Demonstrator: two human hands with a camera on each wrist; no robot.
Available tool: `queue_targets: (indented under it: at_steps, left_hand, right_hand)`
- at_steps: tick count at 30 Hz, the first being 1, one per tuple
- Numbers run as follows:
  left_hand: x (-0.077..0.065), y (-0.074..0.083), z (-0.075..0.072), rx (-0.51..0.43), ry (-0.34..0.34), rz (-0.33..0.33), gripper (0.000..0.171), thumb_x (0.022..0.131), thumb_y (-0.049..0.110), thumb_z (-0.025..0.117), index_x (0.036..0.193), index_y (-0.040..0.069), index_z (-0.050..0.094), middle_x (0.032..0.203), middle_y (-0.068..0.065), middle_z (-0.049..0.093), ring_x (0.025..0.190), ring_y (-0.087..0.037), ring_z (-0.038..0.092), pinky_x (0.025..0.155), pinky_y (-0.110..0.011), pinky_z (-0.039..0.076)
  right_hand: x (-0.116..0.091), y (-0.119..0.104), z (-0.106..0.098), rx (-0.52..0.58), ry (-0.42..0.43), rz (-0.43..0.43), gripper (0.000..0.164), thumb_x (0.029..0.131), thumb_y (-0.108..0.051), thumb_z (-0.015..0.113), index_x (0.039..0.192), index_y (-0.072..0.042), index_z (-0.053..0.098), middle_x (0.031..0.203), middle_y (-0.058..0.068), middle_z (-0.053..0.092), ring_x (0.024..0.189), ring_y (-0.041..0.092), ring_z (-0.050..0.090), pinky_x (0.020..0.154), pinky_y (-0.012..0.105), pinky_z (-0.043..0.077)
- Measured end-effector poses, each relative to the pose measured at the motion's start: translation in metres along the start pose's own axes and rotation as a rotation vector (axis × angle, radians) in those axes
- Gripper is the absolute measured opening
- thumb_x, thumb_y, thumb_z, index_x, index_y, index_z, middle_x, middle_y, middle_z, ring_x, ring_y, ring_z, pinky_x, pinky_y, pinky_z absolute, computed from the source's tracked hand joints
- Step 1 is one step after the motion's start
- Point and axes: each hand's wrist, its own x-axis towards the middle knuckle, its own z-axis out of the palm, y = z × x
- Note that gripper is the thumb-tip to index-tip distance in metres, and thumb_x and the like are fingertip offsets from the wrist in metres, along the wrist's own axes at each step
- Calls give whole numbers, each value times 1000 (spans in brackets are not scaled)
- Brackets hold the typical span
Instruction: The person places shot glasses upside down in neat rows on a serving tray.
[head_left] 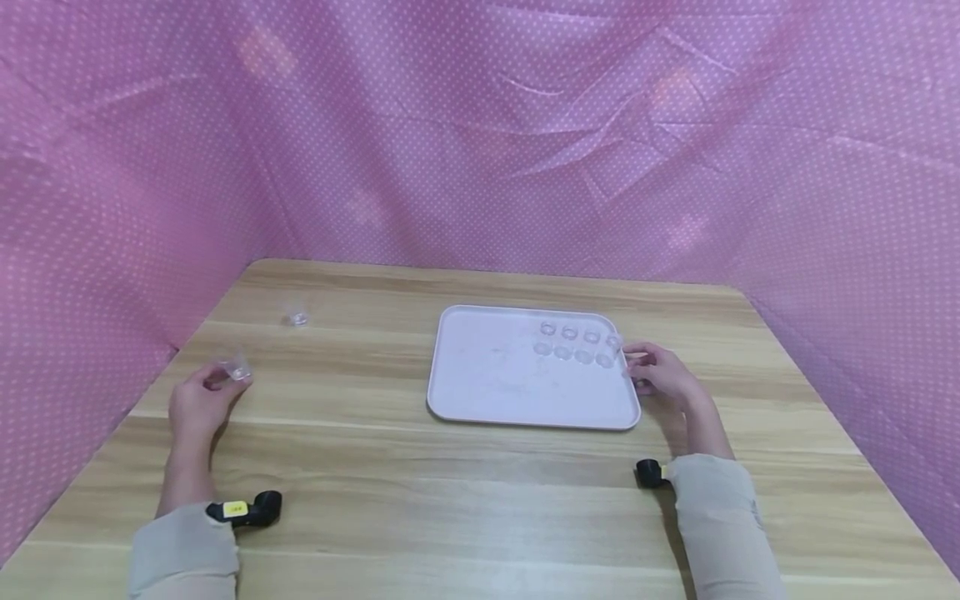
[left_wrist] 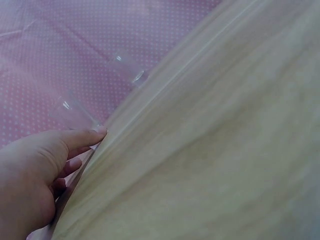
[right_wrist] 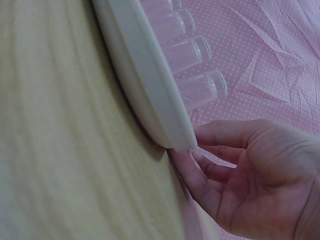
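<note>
At the left side of the table my left hand (head_left: 204, 404) pinches a small clear glass (head_left: 238, 368) low down near its base, which the thumb partly hides in the left wrist view. That glass is upright, its thick base at the table. A second clear glass (head_left: 299, 318) stands farther back, beyond the hand. Over on the right, my right hand (head_left: 666, 377) grips the right edge of a white tray (head_left: 480, 392), with fingers above and below the rim (right_wrist: 185, 137). Several clear glasses (head_left: 570, 332) stand upside down in two rows at the tray's back right, thick bases up.
The wooden table (head_left: 450, 508) bears everything here. Pink dotted cloth (head_left: 480, 167) hangs behind it and along both sides. A black wrist camera (head_left: 255, 508) sits on the left sleeve, another black camera (head_left: 649, 473) on the right.
</note>
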Motion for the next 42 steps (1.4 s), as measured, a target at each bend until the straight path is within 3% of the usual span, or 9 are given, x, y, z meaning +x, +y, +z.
queue_targets:
  at_steps: [8,21,25,33,40,42]
  left_hand:
    - [2,2,1,-23,13,20,51,88,28,61,125,-5,49,121,-27,51,103,-38,49,84,-47,40]
    - [-1,9,0,-123,-53,-29,60,86,32,63,131,-4,44,122,-29,49,110,-41,47,91,-52,37]
    - [-1,13,2,-142,-61,-9,59,85,32,65,129,-3,46,120,-29,51,106,-39,50,90,-50,38]
    - [-3,41,9,-181,-88,78,51,85,28,65,125,-1,51,110,-23,54,91,-24,50,73,-28,43]
    - [-2,74,18,-220,-187,126,51,85,27,65,126,0,50,100,-16,51,84,-23,47,67,-30,45]
    - [-1,82,21,-206,-211,165,51,85,26,65,126,-2,50,102,-17,52,85,-23,47,69,-30,44]
  right_hand:
    - [0,1,-2,28,1,-6,45,91,0,50,133,8,34,114,27,46,86,19,55,73,34,52]
    - [0,2,0,33,-8,-9,46,91,1,49,133,9,33,114,27,46,86,19,55,74,34,52]
    - [0,2,1,36,-9,-9,46,91,1,50,133,9,33,115,29,45,85,18,56,73,34,52]
    - [1,3,1,19,-1,-7,45,91,1,49,132,9,35,113,28,47,83,17,56,72,34,52]
    - [1,3,0,16,-1,-4,45,91,1,49,132,9,34,115,28,46,86,19,56,73,34,52]
    - [1,3,0,17,-1,-3,45,91,1,49,132,8,34,115,28,46,86,19,56,73,34,52]
